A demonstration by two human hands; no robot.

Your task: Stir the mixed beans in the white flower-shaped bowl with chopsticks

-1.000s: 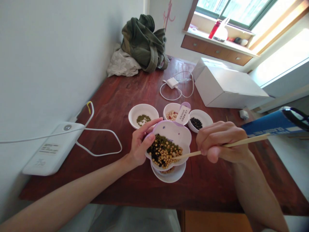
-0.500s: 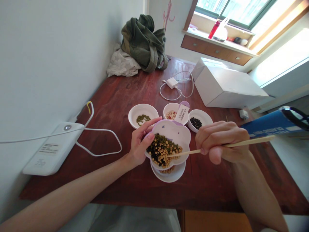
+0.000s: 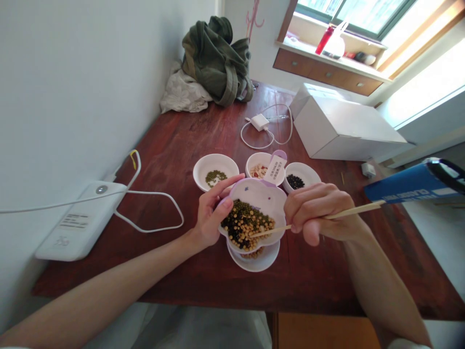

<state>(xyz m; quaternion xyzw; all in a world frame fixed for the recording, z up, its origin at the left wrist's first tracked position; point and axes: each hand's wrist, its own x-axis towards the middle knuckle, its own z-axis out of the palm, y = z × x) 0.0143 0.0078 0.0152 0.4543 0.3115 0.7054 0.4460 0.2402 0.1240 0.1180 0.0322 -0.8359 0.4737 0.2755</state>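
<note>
My left hand (image 3: 212,213) is closed on the left rim of a white flower-shaped bowl (image 3: 271,198) with a purple edge and a labelled handle, tilted above the table. Mixed beans (image 3: 249,224), green, black and yellowish, lie in it. Closed around wooden chopsticks (image 3: 358,210), my right hand (image 3: 319,211) keeps their tips among the beans. Under the held bowl is a white bowl (image 3: 259,263) with yellowish beans, partly hidden. Behind stand a bowl of green beans (image 3: 215,177), a bowl of pale and reddish pieces (image 3: 258,170) and a bowl of black beans (image 3: 295,181).
On the left lies a white power bank (image 3: 82,220) with a cable. A white charger (image 3: 259,122) with its cord, a white box (image 3: 345,123) and a green bag (image 3: 218,60) are farther back. A blue bottle-like object (image 3: 407,182) is at right.
My right hand has moved slightly left with the chopsticks, their tips still among the beans. My left hand and the held bowl have hardly moved.
</note>
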